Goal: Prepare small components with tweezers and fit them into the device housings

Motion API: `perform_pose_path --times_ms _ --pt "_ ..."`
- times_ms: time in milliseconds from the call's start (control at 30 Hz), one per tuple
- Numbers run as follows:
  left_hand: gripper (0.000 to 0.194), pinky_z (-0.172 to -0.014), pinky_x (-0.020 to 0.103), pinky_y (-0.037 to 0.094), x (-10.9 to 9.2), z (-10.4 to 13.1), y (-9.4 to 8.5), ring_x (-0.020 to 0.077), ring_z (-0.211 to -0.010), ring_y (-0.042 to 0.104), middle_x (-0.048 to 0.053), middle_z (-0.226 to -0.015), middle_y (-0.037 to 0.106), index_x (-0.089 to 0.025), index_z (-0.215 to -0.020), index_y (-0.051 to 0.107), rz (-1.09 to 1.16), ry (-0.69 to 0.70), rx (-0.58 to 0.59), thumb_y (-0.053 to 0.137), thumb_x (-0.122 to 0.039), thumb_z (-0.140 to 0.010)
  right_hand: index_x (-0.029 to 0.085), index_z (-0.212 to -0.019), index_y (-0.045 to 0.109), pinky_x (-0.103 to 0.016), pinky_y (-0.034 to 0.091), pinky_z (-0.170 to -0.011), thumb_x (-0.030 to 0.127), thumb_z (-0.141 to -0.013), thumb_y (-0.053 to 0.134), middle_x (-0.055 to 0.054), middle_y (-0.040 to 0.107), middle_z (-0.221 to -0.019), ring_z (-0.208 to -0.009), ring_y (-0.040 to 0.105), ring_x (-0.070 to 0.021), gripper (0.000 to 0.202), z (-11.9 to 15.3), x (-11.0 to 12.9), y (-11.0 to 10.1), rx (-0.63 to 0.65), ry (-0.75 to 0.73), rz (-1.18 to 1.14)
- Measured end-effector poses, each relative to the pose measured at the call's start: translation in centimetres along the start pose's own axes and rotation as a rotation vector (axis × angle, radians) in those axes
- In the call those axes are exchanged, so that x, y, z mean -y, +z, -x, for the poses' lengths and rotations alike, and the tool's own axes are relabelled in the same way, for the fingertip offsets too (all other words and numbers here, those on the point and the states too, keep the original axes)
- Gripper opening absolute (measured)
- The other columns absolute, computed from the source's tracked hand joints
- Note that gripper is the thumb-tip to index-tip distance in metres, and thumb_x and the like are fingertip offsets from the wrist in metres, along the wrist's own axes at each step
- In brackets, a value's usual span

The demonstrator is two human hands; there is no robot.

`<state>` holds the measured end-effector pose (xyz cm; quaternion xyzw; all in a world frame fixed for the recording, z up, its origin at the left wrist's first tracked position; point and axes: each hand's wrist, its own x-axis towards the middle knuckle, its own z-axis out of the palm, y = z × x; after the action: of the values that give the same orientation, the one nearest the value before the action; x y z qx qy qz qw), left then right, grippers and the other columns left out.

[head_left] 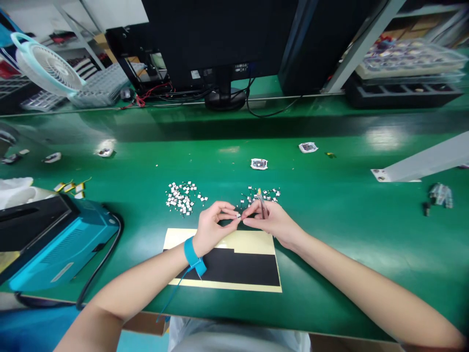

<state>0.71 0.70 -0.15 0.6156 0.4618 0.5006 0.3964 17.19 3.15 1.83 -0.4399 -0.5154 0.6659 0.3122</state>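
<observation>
My left hand (216,222), with a blue wrist strap (194,256) on its wrist, pinches a small white square part (238,215) between thumb and fingertips. Close beside it, the thumb and finger of my right hand (269,220) are pressed together at the part's edge; whether they grip it too I cannot make out. A pair of tweezers (261,201) sticks up between my right fingers. Beyond the hands lie two scattered groups of similar small white parts, a left pile (181,198) and a right pile (271,194). Under my hands is a cream sheet (256,239) with a black strip (238,268).
White-framed device housings (259,164) lie farther back. On the left stand a blue machine (69,244) with a black cable and several yellow-taped pieces (69,187). A monitor (223,39) is behind; a grey metal bracket (421,159) reaches in from the right.
</observation>
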Motion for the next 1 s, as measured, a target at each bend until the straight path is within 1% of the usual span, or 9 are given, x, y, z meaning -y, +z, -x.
perform_pose_path --times_ms 100,233,333,533,633,733,800,900,1000 --pt "0.024 -0.067 0.02 0.055 0.09 0.0 0.04 0.0109 -0.07 0.064 0.001 -0.074 0.061 -0.015 -0.086 0.05 0.007 -0.003 0.015 0.063 -0.013 -0.066 0.013 -0.07 0.058 -0.02 0.026 -0.044 0.031 -0.062 0.067 0.003 0.052 -0.06 -0.046 0.036 -0.0052 0.022 0.08 0.2 0.21 -0.028 -0.031 0.097" --pt "0.024 -0.067 0.019 0.055 0.17 0.06 0.08 0.0111 -0.071 0.064 0.001 -0.076 0.061 -0.016 -0.087 0.05 -0.038 0.015 0.04 0.062 -0.013 -0.067 0.014 -0.07 0.059 -0.021 0.017 -0.042 0.033 -0.066 0.063 0.008 0.032 -0.046 -0.042 0.026 -0.006 0.02 0.18 -0.16 0.46 -0.06 -0.092 0.217" --pt "0.021 -0.065 0.018 0.055 0.06 0.08 0.09 0.0105 -0.07 0.064 0.001 -0.076 0.061 -0.016 -0.086 0.051 -0.097 0.053 0.043 0.061 -0.014 -0.067 0.014 -0.07 0.059 -0.022 0.013 -0.043 0.031 -0.066 0.063 0.009 0.022 -0.044 -0.042 0.02 -0.0062 0.018 0.27 -0.34 0.57 -0.084 -0.109 0.256" --pt "0.017 -0.064 0.018 0.056 -0.52 0.08 0.13 0.0108 -0.068 0.065 0.002 -0.075 0.061 -0.015 -0.082 0.051 -0.201 0.116 0.047 0.06 -0.014 -0.069 0.015 -0.067 0.057 -0.022 0.015 -0.044 0.032 -0.066 0.063 0.008 0.028 -0.045 -0.044 0.023 -0.0067 0.018 0.29 -0.24 0.69 -0.043 -0.098 0.233" --pt "0.016 -0.064 0.017 0.056 -0.65 0.13 0.17 0.0106 -0.068 0.065 0.001 -0.075 0.061 -0.015 -0.082 0.051 -0.224 0.121 0.039 0.06 -0.013 -0.069 0.015 -0.066 0.056 -0.022 0.016 -0.044 0.032 -0.065 0.064 0.007 0.036 -0.049 -0.044 0.025 -0.0063 0.019 0.11 -0.45 0.77 -0.03 -0.066 0.18" --pt "0.017 -0.064 0.018 0.056 -0.64 0.29 0.24 0.0104 -0.067 0.064 0.001 -0.074 0.061 -0.015 -0.082 0.051 -0.218 0.132 0.023 0.061 -0.013 -0.068 0.015 -0.064 0.054 -0.021 0.023 -0.046 0.034 -0.062 0.065 0.003 0.048 -0.06 -0.05 0.035 -0.007 0.022 -0.03 -0.63 0.9 -0.023 -0.03 0.089" --pt "0.017 -0.064 0.018 0.056 -0.61 0.39 0.28 0.0106 -0.067 0.064 0.001 -0.074 0.061 -0.015 -0.081 0.051 -0.2 0.147 0.008 0.061 -0.013 -0.068 0.015 -0.061 0.049 -0.02 0.027 -0.047 0.035 -0.061 0.065 0.001 0.051 -0.066 -0.054 0.04 -0.0074 0.025 -0.05 -0.63 0.91 -0.016 0.0 0.021" --pt "0.018 -0.064 0.019 0.056 -0.56 0.36 0.24 0.0108 -0.066 0.064 0.002 -0.074 0.061 -0.014 -0.081 0.051 -0.17 0.143 -0.004 0.062 -0.013 -0.067 0.015 -0.057 0.04 -0.019 0.024 -0.042 0.035 -0.061 0.065 0.001 0.052 -0.071 -0.046 0.035 -0.0037 0.032 -0.05 -0.49 0.65 0.02 0.054 -0.061" --pt "0.018 -0.064 0.019 0.056 -0.51 0.17 0.12 0.0107 -0.067 0.064 0.002 -0.074 0.06 -0.014 -0.081 0.05 -0.148 0.109 0.002 0.062 -0.014 -0.067 0.015 -0.063 0.041 -0.018 0.02 -0.039 0.034 -0.061 0.065 0.002 0.05 -0.072 -0.042 0.028 -0.0013 0.03 -0.07 -0.31 0.25 0.07 0.084 -0.095"
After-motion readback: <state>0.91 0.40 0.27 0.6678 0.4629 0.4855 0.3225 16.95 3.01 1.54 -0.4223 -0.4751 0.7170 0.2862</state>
